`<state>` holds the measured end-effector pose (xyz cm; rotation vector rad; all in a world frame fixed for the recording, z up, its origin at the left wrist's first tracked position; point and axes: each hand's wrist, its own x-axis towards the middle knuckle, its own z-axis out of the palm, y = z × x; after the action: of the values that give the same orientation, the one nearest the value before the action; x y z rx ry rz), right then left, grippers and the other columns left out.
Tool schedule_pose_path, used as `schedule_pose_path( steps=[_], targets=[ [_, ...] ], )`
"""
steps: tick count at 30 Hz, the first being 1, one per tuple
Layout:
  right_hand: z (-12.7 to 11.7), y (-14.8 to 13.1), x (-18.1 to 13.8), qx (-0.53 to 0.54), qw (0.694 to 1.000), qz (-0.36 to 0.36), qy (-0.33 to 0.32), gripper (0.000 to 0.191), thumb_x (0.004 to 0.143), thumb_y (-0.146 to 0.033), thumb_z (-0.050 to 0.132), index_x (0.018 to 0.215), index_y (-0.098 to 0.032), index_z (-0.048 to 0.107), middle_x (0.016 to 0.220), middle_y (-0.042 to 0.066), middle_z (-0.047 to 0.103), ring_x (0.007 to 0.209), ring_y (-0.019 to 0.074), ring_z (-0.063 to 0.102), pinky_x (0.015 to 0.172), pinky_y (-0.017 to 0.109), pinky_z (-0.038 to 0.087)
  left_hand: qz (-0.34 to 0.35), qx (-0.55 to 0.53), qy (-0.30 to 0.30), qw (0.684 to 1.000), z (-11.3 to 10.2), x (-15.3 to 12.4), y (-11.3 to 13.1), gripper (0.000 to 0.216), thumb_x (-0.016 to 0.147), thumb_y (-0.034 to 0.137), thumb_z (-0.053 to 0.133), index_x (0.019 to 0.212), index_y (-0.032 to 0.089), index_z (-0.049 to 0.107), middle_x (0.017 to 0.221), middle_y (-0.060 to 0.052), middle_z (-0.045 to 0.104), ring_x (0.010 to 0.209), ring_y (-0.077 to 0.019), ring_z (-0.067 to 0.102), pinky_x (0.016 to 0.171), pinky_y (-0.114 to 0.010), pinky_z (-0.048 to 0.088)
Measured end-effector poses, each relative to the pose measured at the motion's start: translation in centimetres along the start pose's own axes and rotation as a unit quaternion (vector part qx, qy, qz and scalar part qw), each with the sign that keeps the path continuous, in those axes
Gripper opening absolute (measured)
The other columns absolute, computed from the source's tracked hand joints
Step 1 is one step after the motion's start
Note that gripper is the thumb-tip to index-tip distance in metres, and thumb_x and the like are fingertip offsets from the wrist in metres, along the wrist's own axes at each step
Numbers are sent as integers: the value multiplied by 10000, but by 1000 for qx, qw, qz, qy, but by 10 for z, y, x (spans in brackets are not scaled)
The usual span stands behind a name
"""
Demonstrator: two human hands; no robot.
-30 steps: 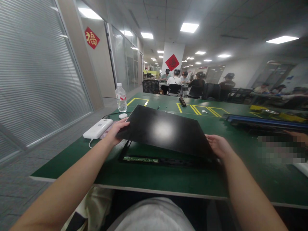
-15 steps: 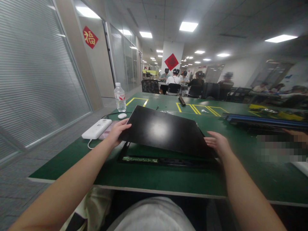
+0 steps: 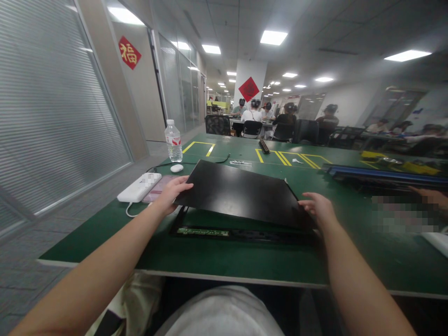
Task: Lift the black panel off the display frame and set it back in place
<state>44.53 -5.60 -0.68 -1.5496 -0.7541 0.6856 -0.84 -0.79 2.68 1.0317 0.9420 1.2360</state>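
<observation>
A flat, glossy black screen panel (image 3: 238, 191) is tilted above the green table, its left side raised. My left hand (image 3: 174, 192) is closed on its left edge, thumb on top and the other fingers partly hidden below. At the right edge, the fingers of my right hand (image 3: 317, 208) are closed against the panel's side. Under the panel lies a black frame (image 3: 269, 235), mostly covered, with a narrow green circuit board (image 3: 203, 232) showing along its near side.
Left of the panel are a white power bank (image 3: 139, 187), a phone (image 3: 159, 188), a white earbud case (image 3: 177, 168) and a water bottle (image 3: 173, 142). A thin black cable (image 3: 210, 162) runs behind. A blue-edged panel (image 3: 381, 175) and a co-worker's hand (image 3: 429, 198) are at right.
The far edge of the screen panel has come down slightly, so more of the cable behind it shows. Both hands stay at its sides.
</observation>
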Motion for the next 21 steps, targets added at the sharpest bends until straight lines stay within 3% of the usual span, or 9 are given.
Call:
schedule_pose_path(
  steps=[12, 21],
  targets=[
    [2, -7, -3, 4, 999, 48, -2, 209, 858, -358, 507, 850, -178, 614, 571, 92, 687, 358, 100, 431, 333, 188, 279, 3, 30, 11, 999, 0, 0, 0, 419, 543, 137, 798, 953, 132, 712, 848, -66, 772, 671, -198, 709, 593, -259, 536],
    [1, -6, 0, 24, 997, 62, -31, 238, 874, -370, 490, 910, -173, 618, 619, 108, 711, 348, 92, 420, 323, 178, 268, 15, 10, 5, 1000, 0, -2, 5, 460, 541, 140, 799, 988, 138, 694, 824, -44, 769, 642, -187, 700, 577, -255, 533]
  ],
)
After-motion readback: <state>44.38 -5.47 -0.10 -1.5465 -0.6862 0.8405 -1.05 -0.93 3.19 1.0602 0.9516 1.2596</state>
